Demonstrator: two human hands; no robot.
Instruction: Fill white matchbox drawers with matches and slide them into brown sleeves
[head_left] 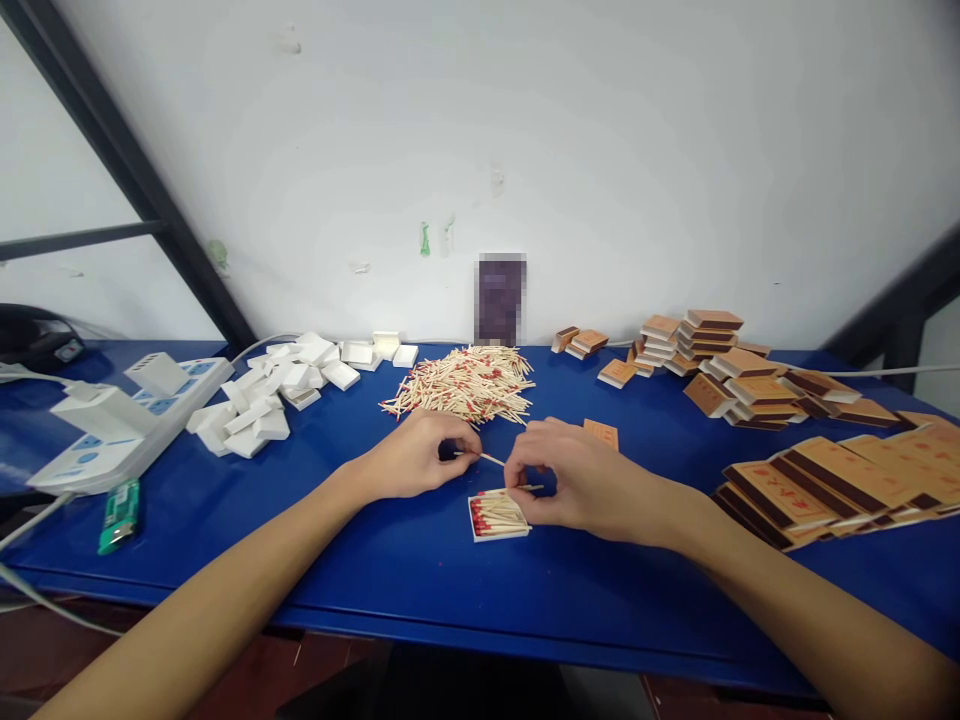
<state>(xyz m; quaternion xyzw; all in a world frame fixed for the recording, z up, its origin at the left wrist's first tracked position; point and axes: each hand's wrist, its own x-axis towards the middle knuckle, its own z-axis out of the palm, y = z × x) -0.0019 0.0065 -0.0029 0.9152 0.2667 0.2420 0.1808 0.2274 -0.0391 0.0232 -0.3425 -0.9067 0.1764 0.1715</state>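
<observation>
My left hand [431, 453] pinches a thin matchstick [491, 459] between thumb and forefinger; its far end reaches toward the right hand's fingers. Just to the right, my right hand [566, 470] is closed in a pinch over a small white matchbox tray [501, 537]. From that pinch the pale end of a matchstick [535, 487] sticks out. Red-headed matches [496, 513] fill the tray, most heads lying to the left. The right fingers cover the tray's upper right corner. Behind both hands rises a large heap of loose matches [469, 383].
Empty white trays [262, 395] are piled at the back left, near a power strip [142, 440] and a green lighter [120, 515]. Matchboxes [739, 375] are stacked at the back right. Flat orange sleeves [810, 490] fan out at the right; one sleeve [602, 434] lies behind my right hand.
</observation>
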